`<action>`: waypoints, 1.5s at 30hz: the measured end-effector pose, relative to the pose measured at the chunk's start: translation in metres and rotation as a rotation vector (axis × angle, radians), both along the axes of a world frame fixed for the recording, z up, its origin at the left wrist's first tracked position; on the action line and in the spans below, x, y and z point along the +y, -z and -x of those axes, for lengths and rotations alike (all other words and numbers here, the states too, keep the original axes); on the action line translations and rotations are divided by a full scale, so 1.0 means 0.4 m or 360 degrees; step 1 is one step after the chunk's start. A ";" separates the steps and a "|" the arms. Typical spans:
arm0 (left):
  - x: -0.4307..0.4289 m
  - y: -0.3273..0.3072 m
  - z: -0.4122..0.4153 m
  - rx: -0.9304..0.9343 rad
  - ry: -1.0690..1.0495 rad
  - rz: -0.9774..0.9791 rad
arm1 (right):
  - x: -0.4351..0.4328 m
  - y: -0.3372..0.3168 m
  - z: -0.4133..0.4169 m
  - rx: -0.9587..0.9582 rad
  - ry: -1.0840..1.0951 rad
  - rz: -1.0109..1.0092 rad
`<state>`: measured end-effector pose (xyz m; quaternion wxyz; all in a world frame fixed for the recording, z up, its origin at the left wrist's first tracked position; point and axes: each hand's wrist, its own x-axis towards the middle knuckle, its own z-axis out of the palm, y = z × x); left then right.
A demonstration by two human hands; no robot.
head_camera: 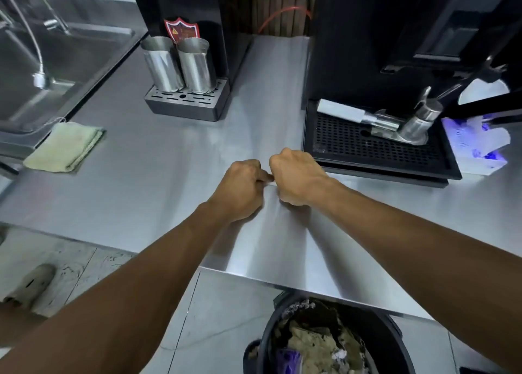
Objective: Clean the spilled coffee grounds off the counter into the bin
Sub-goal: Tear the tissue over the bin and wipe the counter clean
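Both grips closed into loose fists, knuckles up, thumbs meeting: left hand (240,188), right hand (296,178). A thin pale sliver shows between them; cannot tell what it is, or whether either fist holds anything more. Coffee grounds: none visible on the worktop (169,162); steel around the hands reads clean, though motion blur may hide fine specks. Bin (375,331) sits on the floor below the near edge, already holding waste. Folded cloth (66,146) lies well apart, by the sink (56,63), untouched. Judgement: gathering or pinching stage, at or near the end. Next move calls for carrying whatever is gathered to the edge and releasing over the bin
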<state>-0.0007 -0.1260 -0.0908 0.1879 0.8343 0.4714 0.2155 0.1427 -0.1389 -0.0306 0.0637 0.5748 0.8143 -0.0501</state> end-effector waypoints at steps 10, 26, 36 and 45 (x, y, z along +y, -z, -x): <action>-0.329 -0.014 -0.074 -0.0010 -0.0106 -0.0024 | -0.280 0.009 -0.101 0.0187 -0.0092 0.0082; -0.561 -0.040 -0.321 0.0123 0.0089 0.0319 | -0.542 0.016 -0.369 0.0200 0.0202 0.0291; -0.426 -0.101 -0.038 -0.0123 -0.0578 -0.0019 | -0.271 -0.008 -0.089 0.0391 -0.0152 -0.0152; -0.327 -0.036 0.119 0.0017 -0.0897 0.0100 | -0.107 0.088 0.141 0.0546 -0.0206 0.0018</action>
